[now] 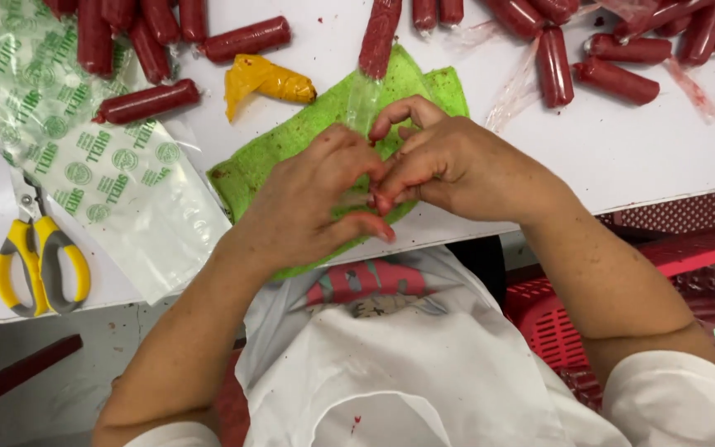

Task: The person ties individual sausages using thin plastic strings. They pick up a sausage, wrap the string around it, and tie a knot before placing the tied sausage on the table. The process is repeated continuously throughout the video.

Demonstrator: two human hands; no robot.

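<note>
Clear casing [363,103] of a red sausage [380,37], pinched in both hands' grip over green cloth [291,141].

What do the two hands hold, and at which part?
Both hands, left hand and right hand, pinch the clear empty end of the plastic-wrapped red sausage.

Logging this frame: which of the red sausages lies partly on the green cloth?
The red sausage at top centre, its lower end resting on the green cloth above the hands; the rest lie on the white table.
</note>
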